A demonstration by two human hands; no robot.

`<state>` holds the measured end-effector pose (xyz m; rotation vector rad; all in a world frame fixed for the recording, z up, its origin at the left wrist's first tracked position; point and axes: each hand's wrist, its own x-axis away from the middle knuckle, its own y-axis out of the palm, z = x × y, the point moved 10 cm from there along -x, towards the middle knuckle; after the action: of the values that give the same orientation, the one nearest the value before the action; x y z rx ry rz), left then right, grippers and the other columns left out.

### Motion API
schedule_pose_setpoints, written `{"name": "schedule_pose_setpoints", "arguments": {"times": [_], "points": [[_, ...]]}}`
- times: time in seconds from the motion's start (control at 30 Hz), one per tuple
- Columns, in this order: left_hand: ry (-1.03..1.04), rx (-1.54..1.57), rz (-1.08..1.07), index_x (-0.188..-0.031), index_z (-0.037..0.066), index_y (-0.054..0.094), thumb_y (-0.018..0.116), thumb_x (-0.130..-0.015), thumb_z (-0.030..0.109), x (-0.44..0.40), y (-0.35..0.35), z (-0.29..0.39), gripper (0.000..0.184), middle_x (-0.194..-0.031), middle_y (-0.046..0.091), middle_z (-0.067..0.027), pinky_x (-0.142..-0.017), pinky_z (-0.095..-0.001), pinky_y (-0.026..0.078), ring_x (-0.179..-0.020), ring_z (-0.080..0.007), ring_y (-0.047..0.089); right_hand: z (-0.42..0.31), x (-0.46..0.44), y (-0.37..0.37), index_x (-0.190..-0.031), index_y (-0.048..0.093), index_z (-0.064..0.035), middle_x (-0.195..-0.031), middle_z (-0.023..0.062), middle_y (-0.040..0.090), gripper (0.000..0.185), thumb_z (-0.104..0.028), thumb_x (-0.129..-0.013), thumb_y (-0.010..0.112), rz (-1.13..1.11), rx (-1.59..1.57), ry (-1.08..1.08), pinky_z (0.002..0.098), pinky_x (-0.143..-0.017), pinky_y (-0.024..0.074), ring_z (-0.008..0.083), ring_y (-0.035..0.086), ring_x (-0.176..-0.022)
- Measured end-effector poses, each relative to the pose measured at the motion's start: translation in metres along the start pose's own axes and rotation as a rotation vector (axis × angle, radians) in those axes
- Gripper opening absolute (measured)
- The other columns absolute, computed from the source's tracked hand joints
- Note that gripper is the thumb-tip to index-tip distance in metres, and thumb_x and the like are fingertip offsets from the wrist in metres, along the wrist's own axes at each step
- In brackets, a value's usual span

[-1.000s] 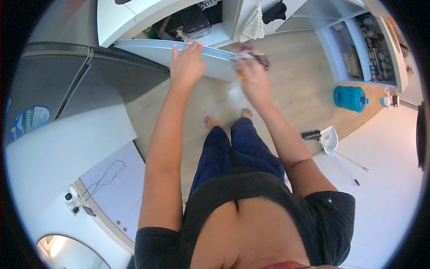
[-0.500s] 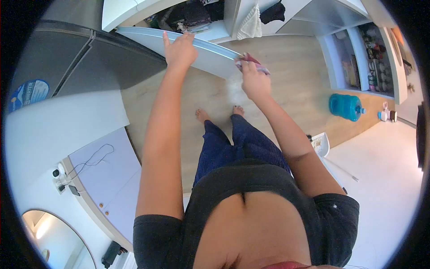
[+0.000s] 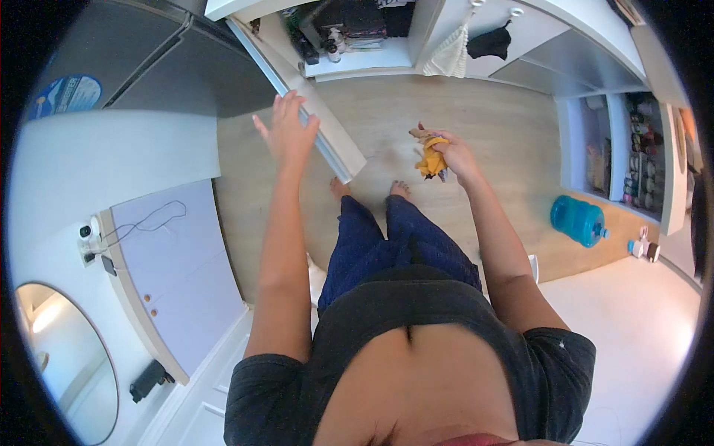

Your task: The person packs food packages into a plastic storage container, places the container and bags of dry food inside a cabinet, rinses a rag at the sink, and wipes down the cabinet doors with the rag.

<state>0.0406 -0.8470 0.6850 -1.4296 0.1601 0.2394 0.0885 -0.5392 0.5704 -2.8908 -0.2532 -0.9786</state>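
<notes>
My left hand (image 3: 288, 132), its fingers spread, is at the edge of an open white cabinet door (image 3: 327, 137). The door stands out over the floor, its free end near my feet. In my right hand (image 3: 455, 154) is a crumpled yellow and purplish cloth (image 3: 433, 157), hanging over the wooden floor to the right of the door. Behind the door, the cabinet shelf (image 3: 372, 59) holds dark folded items and small bottles.
A grey refrigerator (image 3: 201, 70) stands at the upper left. A cream towel (image 3: 448, 52) and a black cloth (image 3: 491, 43) hang from hooks. At the right are a blue water jug (image 3: 579, 221) and open shelves (image 3: 617, 149) with jars.
The door has swung outward toward me. My right hand has come away from the door's end with the cloth, and more yellow shows. My left hand's fingers have spread.
</notes>
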Motion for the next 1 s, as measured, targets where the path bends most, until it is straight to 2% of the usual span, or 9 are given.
{"name": "schedule_pose_setpoints", "arguments": {"times": [0.1, 0.2, 0.27, 0.37, 0.6, 0.73, 0.83, 0.9, 1.0], "points": [[-0.169, 0.117, 0.08, -0.117, 0.014, 0.053, 0.064, -0.072, 0.027, 0.023, -0.017, -0.037, 0.049, -0.125, 0.05, -0.0009, -0.106, -0.0516, 0.019, -0.125, -0.0203, 0.038, 0.006, -0.008, 0.015, -0.114, 0.053, 0.001, -0.099, 0.0114, 0.061, 0.034, -0.004, -0.081, 0.048, -0.028, -0.132, 0.047, 0.0277, -0.076, 0.0486, 0.018, 0.06, -0.087], [-0.507, 0.276, 0.144, -0.114, 0.01, 0.057, 0.066, -0.072, 0.025, 0.047, -0.029, -0.095, 0.044, -0.117, 0.055, -0.0036, -0.098, -0.0406, 0.036, -0.116, -0.023, 0.047, 0.001, -0.018, 0.039, -0.12, 0.048, -0.0004, -0.104, 0.0122, 0.059, 0.036, -0.006, -0.085, 0.047, -0.109, -0.239, 0.03, 0.03, -0.077, 0.0491, 0.0188, 0.06, -0.09], [-0.578, 0.352, -0.017, -0.098, 0.003, 0.064, 0.063, -0.076, 0.02, 0.055, -0.011, -0.116, 0.027, -0.098, 0.06, -0.0099, -0.075, -0.033, 0.046, -0.09, -0.0251, 0.058, -0.002, -0.025, 0.058, -0.12, 0.047, -0.0008, -0.104, 0.0121, 0.059, 0.035, -0.007, -0.085, 0.047, -0.149, -0.349, 0.064, 0.0309, -0.077, 0.0492, 0.0193, 0.06, -0.09], [-0.641, 0.389, 0.072, -0.09, 0.003, 0.067, 0.062, -0.077, 0.021, 0.065, -0.02, -0.154, 0.023, -0.089, 0.06, -0.0099, -0.072, -0.0334, 0.046, -0.077, -0.0234, 0.058, -0.015, -0.043, 0.123, -0.122, 0.045, -0.0023, -0.102, 0.0112, 0.059, 0.035, -0.009, -0.087, 0.047, -0.244, -0.522, 0.102, 0.0318, -0.075, 0.0496, 0.0201, 0.06, -0.088], [-0.745, 0.377, -0.014, -0.095, 0.0, 0.065, 0.06, -0.081, 0.02, 0.071, -0.019, -0.209, 0.025, -0.093, 0.061, -0.0097, -0.077, -0.0286, 0.043, -0.085, -0.0204, 0.058, -0.022, -0.064, 0.256, -0.124, 0.042, -0.0066, -0.1, 0.0079, 0.057, 0.037, -0.016, -0.089, 0.045, -0.475, -0.53, 0.149, 0.0326, -0.062, 0.0481, 0.019, 0.058, -0.087], [-0.711, 0.391, 0.041, -0.096, 0.006, 0.066, 0.058, -0.082, 0.018, 0.073, -0.019, -0.232, 0.02, -0.1, 0.062, -0.0049, -0.075, -0.0303, 0.046, -0.086, -0.0222, 0.06, -0.023, -0.086, 0.289, -0.124, 0.043, -0.0081, -0.098, 0.0074, 0.057, 0.036, -0.016, -0.089, 0.045, -0.434, -0.552, 0.2, 0.0307, -0.055, 0.0477, 0.0181, 0.058, -0.082], [-0.701, 0.431, 0.094, -0.096, 0.006, 0.065, 0.056, -0.083, 0.016, 0.073, -0.021, -0.241, 0.018, -0.101, 0.062, -0.0049, -0.075, -0.0306, 0.046, -0.087, -0.0229, 0.059, -0.028, -0.118, 0.306, -0.123, 0.043, -0.01, -0.098, 0.0073, 0.057, 0.034, -0.018, -0.09, 0.044, -0.294, -0.868, 0.254, 0.0307, -0.051, 0.0472, 0.0171, 0.058, -0.077], [-0.712, 0.45, 0.12, -0.095, 0.006, 0.065, 0.056, -0.083, 0.015, 0.074, -0.021, -0.245, 0.018, -0.101, 0.061, -0.0048, -0.074, -0.0303, 0.046, -0.088, -0.0234, 0.059, -0.043, -0.134, 0.317, -0.123, 0.043, -0.0086, -0.111, 0.0071, 0.055, 0.035, -0.018, -0.089, 0.045, -0.326, -0.813, 0.101, 0.0355, -0.08, 0.0476, 0.0205, 0.055, -0.099], [-0.746, 0.298, 0.091, -0.101, 0.009, 0.064, 0.054, -0.083, 0.012, 0.07, -0.022, -0.24, 0.021, -0.104, 0.06, -0.0029, -0.087, -0.0337, 0.041, -0.094, -0.0223, 0.057, -0.062, -0.136, 0.362, -0.129, 0.039, -0.0092, -0.12, 0.0068, 0.05, 0.041, -0.021, -0.09, 0.045, -0.398, -0.629, -0.149, 0.0351, -0.084, 0.0452, 0.0192, 0.05, -0.106]]}}
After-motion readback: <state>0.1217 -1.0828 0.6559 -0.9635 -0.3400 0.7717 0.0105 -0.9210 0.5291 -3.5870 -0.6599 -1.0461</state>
